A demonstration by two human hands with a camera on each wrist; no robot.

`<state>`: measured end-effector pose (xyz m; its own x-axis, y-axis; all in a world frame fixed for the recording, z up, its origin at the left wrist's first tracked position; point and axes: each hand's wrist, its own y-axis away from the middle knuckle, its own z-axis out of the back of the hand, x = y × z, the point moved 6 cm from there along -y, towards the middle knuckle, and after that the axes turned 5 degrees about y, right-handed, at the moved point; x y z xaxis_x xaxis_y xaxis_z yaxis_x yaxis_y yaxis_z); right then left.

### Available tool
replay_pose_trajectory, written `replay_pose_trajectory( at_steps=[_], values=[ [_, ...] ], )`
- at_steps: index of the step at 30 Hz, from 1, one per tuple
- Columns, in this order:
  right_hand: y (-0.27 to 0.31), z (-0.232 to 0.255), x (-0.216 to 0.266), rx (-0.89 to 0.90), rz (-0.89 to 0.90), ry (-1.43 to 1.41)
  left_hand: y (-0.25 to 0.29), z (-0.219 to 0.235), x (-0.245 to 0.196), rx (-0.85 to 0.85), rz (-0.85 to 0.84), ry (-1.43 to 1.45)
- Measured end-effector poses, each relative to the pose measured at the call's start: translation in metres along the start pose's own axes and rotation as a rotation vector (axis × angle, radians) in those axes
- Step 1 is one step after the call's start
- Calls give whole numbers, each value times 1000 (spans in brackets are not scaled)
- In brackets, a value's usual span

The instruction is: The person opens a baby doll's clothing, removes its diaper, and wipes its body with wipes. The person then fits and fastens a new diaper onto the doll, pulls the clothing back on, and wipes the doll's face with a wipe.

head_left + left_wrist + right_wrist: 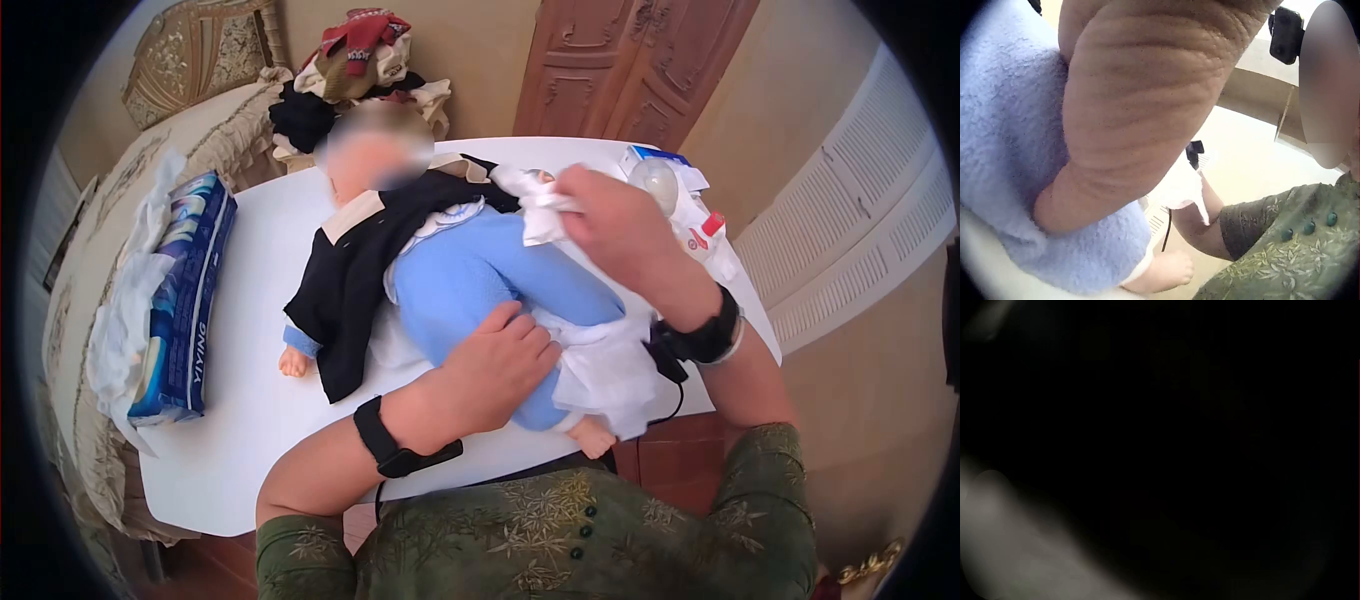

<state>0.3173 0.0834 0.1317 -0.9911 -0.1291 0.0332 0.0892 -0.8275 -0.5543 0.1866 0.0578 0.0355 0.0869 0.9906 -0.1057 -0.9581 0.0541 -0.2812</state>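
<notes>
Grips doll's [590,438] blue trousers [455,285] with left hand [490,375], pinches white cloth [542,226] in right hand [625,232]; seemingly steadies doll while handling cloth; probably calls for setting cloth aside.

The trousers [445,290] are of light blue colour, the jacket [340,270] is black with beige collar, and the sleeve [768,470] of the person is dark green (it has a pattern of pale leaves), above the white tabletop [255,400].
</notes>
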Motion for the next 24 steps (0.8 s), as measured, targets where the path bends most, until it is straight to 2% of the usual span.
replay_pose_trajectory(
  at_steps=[1,2,4,5,7,9,11,14,15,17,18,20,22,24],
  values=[
    [-7,-9,14,9,135,89,0,0,1,4,-8,18],
    [-11,-16,18,15,139,87,1,0,3,1,-3,22],
    [-8,-36,41,182,411,148,4,2,3,-39,-34,47],
    [-6,-40,45,312,408,83,6,2,5,-41,-30,49],
    [4,-44,39,376,343,33,10,9,6,-150,-47,-11],
    [18,-41,31,437,277,-15,12,13,9,-119,-43,-7],
    [32,-38,24,613,211,-87,13,12,10,-91,-33,1],
    [32,-21,24,707,223,-11,12,8,9,-123,-30,-62],
    [26,-17,25,708,226,-9,11,7,9,-108,-25,-48],
    [-2,-3,25,447,235,98,11,7,9,-95,-22,-35],
    [-10,-8,28,446,236,99,11,7,8,-95,-28,-43],
    [-28,-13,42,211,284,-27,12,8,8,-97,-30,-54],
    [-27,-36,44,266,347,35,12,7,7,-112,-42,-64],
    [-21,-58,42,441,283,139,13,7,7,-129,-52,-69]
  ],
)
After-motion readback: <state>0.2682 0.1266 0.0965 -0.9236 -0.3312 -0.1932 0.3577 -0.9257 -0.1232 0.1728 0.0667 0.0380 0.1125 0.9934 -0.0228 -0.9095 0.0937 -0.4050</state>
